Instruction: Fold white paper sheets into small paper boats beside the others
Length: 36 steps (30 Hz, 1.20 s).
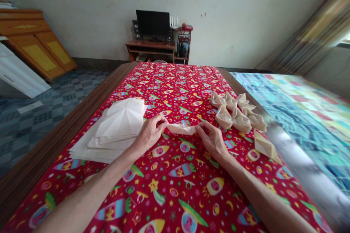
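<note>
Between my two hands, a narrow folded paper piece (182, 129) is stretched over the red patterned cloth. My left hand (153, 130) pinches its left end, and my right hand (211, 136) pinches its right end. Beside my left hand lies a stack of creased white paper sheets (120, 120), fold lines radiating across the top one. To the right of my right hand stand several folded paper shapes (240, 119) grouped in rows. Nearer to me, a single flatter folded paper (266, 146) rests by the cloth's right side.
The red cloth (180, 174) covers the middle of a long brown table (68, 131). A bed with a blue patchwork cover (295, 116) adjoins on the right. Against the far wall, a small desk (153, 45) bears a monitor (153, 23) and a red telephone (187, 27).
</note>
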Each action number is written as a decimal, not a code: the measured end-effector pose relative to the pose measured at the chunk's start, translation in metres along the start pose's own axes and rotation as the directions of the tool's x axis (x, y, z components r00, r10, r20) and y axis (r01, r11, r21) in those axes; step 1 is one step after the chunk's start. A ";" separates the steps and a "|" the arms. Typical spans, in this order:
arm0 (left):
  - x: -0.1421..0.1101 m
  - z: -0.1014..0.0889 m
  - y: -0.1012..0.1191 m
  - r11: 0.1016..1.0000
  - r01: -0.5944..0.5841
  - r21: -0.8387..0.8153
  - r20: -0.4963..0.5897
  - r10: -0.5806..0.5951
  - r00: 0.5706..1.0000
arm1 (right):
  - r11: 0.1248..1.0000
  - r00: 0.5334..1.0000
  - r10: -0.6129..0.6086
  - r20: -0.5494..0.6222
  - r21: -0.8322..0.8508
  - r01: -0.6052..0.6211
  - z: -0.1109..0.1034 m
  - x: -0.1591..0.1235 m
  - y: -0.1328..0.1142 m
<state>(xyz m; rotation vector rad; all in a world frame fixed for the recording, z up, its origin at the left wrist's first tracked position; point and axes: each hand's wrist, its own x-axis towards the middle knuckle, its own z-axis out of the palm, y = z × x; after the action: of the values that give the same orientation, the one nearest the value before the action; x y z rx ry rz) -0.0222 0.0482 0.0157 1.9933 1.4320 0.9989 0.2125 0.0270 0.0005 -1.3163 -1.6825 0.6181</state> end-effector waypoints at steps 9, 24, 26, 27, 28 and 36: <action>-0.005 0.009 -0.014 0.965 -0.110 0.239 0.036 0.104 0.994 | 0.942 0.998 0.035 0.056 -0.336 -0.014 0.001 0.001 0.001; -0.033 0.024 0.023 0.728 -0.557 0.399 0.411 0.401 0.819 | 0.761 0.966 -0.235 0.107 -0.598 0.251 0.006 -0.007 0.000; -0.039 0.029 0.024 0.746 -0.529 0.404 0.414 0.367 0.833 | 0.742 0.959 -0.262 0.107 -0.614 0.271 0.007 -0.007 0.000; -0.041 0.031 0.025 0.753 -0.516 0.408 0.409 0.354 0.841 | 0.731 0.958 -0.265 0.108 -0.626 0.272 0.007 -0.007 0.001; -0.043 0.033 0.025 0.758 -0.504 0.414 0.403 0.343 0.848 | 0.719 0.960 -0.261 0.106 -0.643 0.266 0.007 -0.006 0.001; -0.045 0.036 0.020 0.753 -0.501 0.427 0.407 0.334 0.850 | 0.573 0.842 -0.422 0.337 -0.621 0.536 0.004 -0.021 -0.014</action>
<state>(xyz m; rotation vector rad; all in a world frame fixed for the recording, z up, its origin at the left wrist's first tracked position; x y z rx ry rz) 0.0094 0.0000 -0.0039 2.8239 1.1734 0.4290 0.2028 0.0039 0.0023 -1.2017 -2.4203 -0.3162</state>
